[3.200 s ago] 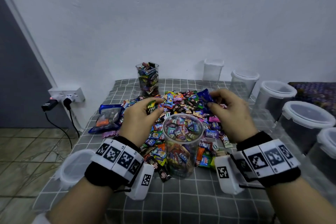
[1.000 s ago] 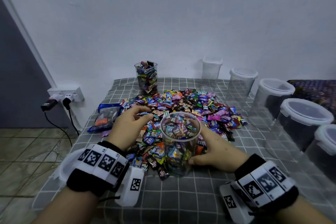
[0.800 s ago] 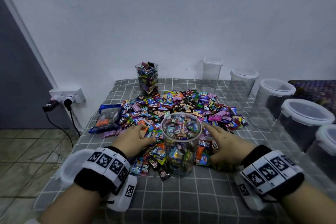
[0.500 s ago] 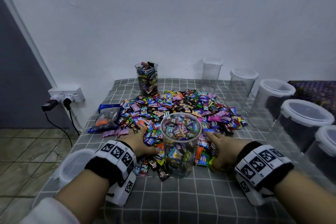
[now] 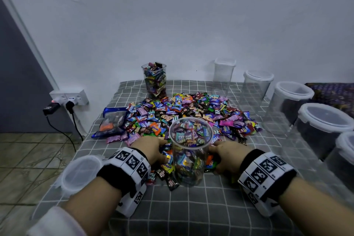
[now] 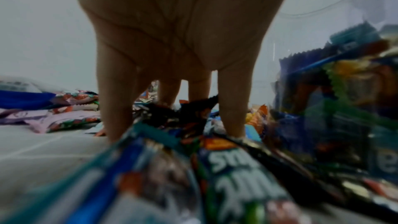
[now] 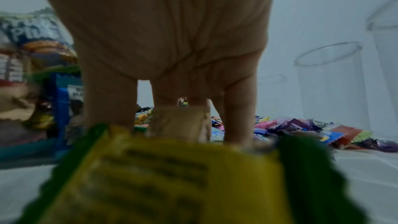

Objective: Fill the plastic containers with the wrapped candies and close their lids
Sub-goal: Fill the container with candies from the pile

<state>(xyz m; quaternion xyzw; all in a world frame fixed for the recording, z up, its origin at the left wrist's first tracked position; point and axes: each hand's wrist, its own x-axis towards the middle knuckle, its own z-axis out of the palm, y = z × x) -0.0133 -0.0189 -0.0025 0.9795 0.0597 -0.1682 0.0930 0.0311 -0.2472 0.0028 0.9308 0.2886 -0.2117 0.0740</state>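
A clear open container (image 5: 190, 149), partly filled with wrapped candies, stands on the grey checked cloth in front of the candy pile (image 5: 191, 109). My left hand (image 5: 151, 149) is just left of it and my right hand (image 5: 224, 156) just right of it. Each hand arches over loose candies at the pile's near edge. In the left wrist view the fingers (image 6: 114, 108) point down, spread, with their tips among the wrappers (image 6: 215, 168). The right wrist view shows straight fingers (image 7: 239, 117) resting on candies behind a yellow-green wrapper (image 7: 172, 176). Neither thumb shows.
A loose round lid (image 5: 80, 174) lies at the near left table edge. A full lidless container (image 5: 154, 80) stands at the back. Several empty lidded containers (image 5: 256, 90) line the right side. A blue bag (image 5: 113, 122) lies left of the pile; a wall socket (image 5: 69, 99) beyond.
Both hands came down from above the container to the table and drew back toward me along its sides, over the near candies. The container has stayed in place.
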